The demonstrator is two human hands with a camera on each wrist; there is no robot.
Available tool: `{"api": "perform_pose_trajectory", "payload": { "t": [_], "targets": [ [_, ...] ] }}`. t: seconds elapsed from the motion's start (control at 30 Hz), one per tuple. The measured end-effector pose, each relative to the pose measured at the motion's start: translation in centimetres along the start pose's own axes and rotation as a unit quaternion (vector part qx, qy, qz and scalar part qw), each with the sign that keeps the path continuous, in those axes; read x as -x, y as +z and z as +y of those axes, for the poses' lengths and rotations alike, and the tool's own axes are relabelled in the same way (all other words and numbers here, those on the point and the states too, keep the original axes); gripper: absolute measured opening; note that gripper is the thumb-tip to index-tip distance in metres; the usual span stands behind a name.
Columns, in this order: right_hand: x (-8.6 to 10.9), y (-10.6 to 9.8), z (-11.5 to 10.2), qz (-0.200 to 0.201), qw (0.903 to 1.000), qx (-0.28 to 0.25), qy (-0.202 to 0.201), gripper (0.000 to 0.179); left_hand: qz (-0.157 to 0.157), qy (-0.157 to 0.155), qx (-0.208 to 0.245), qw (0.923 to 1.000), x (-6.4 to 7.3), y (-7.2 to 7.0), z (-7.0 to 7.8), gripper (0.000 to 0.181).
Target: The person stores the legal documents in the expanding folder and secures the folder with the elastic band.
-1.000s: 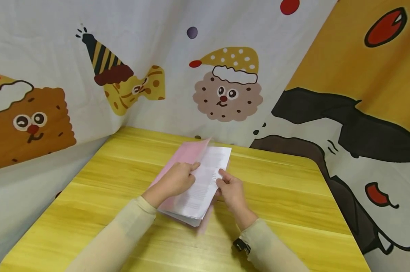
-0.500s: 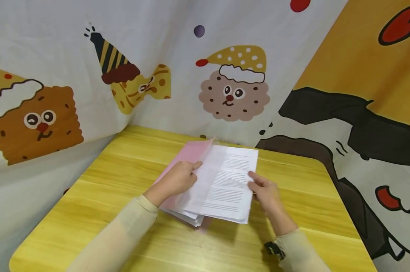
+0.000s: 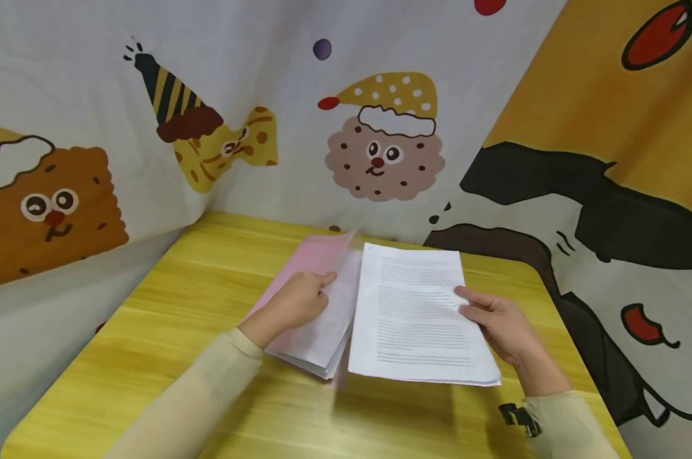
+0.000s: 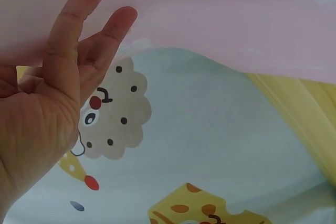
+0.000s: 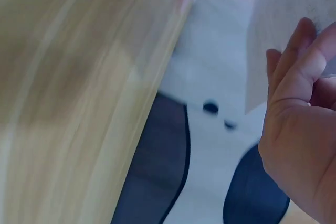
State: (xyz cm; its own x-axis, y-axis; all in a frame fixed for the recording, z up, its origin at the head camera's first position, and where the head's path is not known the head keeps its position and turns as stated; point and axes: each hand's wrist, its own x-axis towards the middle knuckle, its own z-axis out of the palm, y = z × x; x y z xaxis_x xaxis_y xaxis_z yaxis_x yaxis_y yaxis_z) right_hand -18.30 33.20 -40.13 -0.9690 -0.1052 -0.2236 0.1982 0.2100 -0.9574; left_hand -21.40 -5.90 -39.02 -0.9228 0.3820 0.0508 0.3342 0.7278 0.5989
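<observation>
In the head view, my left hand (image 3: 296, 299) holds a pink translucent folder (image 3: 314, 255), its thumb side lying over the front. White sheets (image 3: 340, 319) show inside the folder. The left wrist view shows fingers (image 4: 65, 40) against the folder's pink underside (image 4: 210, 19). To the right, my right hand (image 3: 503, 325) pinches a thin stack of printed paper (image 3: 420, 312) by its right edge. The stack is tilted and apart from the folder, above the table. In the right wrist view, fingers (image 5: 299, 40) lie behind the paper (image 5: 260, 51).
A yellow wood-grain table (image 3: 168, 306) lies beneath both hands. Behind it hangs a white cloth (image 3: 300, 197) printed with cartoon biscuits and cheese. A black strap (image 3: 519, 417) is on the right wrist.
My right hand has drawn the printed stack rightward out of the folder, and its full page now shows. My left hand has stayed on the folder in nearly the same place.
</observation>
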Motion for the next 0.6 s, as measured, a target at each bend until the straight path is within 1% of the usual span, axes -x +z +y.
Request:
{"api": "perform_pose_trajectory", "payload": {
  "t": [0.07,0.13,0.23,0.3,0.37,0.43,0.6],
  "targets": [
    [-1.4,1.5,-0.4,-0.004,0.9997,0.025,-0.002,0.059,-0.006,-0.011,0.008,0.9999,0.1,0.2,0.1,0.053],
    [-2.7,2.8,-0.7,0.002,0.9993,0.038,-0.001,0.056,-0.017,-0.02,0.022,0.9994,0.2,0.4,0.2,0.054],
    [-4.1,4.6,-1.2,0.022,0.9985,0.05,0.0,0.052,-0.022,-0.018,0.013,0.9995,0.2,0.8,0.4,0.054],
    [-4.8,5.6,-1.3,0.039,0.9978,0.053,-0.003,0.05,-0.015,-0.012,0.0,0.9998,0.2,1.0,0.4,0.053],
    [-5.2,6.5,-1.3,0.052,0.9973,0.051,-0.005,0.049,-0.004,-0.003,-0.022,0.9998,0.1,1.0,0.5,0.052],
    [-5.4,7.2,-1.3,0.061,0.9968,0.051,-0.008,0.048,-0.001,0.0,-0.03,0.9995,0.1,1.0,0.5,0.052],
    [-5.1,8.5,-1.3,0.082,0.9952,0.048,-0.023,0.047,-0.005,-0.003,-0.025,0.9997,0.1,0.7,0.6,0.053]
  ]
}}
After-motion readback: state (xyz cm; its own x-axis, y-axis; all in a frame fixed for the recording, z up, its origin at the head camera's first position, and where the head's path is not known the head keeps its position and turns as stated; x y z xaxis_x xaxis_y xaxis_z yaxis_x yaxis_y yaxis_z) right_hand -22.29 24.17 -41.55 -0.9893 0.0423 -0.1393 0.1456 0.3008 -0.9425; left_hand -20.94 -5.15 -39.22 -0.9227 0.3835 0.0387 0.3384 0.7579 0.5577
